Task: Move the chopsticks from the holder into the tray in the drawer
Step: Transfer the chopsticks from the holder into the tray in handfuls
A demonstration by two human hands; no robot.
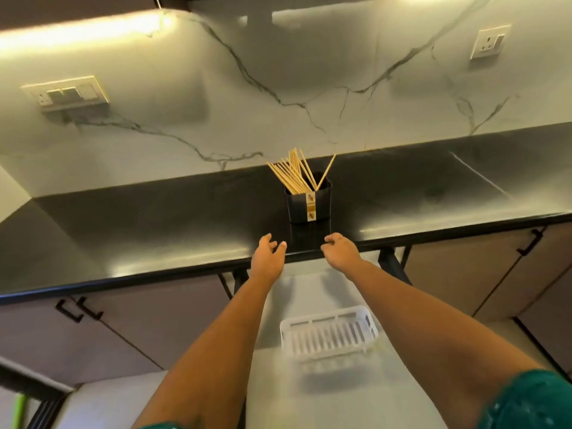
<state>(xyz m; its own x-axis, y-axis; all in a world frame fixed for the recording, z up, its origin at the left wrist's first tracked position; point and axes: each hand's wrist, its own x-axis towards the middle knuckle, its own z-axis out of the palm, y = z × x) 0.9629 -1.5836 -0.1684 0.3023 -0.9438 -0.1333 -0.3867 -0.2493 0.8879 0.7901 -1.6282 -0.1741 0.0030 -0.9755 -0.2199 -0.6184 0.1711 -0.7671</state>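
A black holder (308, 205) stands on the dark countertop (154, 230) near its front edge. Several pale wooden chopsticks (294, 173) lean out of it, most to the left, one to the right. Below the counter an open drawer (312, 289) holds a white slatted tray (329, 334). My left hand (267, 255) hovers at the counter's front edge, just left of and below the holder, fingers loosely apart and empty. My right hand (340, 250) hovers to the right of it, fingers curled, holding nothing.
A marble-look wall rises behind the counter, with a switch plate (66, 92) at left and a socket (489, 41) at right. Brown cabinet doors with black handles (530, 241) flank the drawer. A sink basin (495, 178) lies at right.
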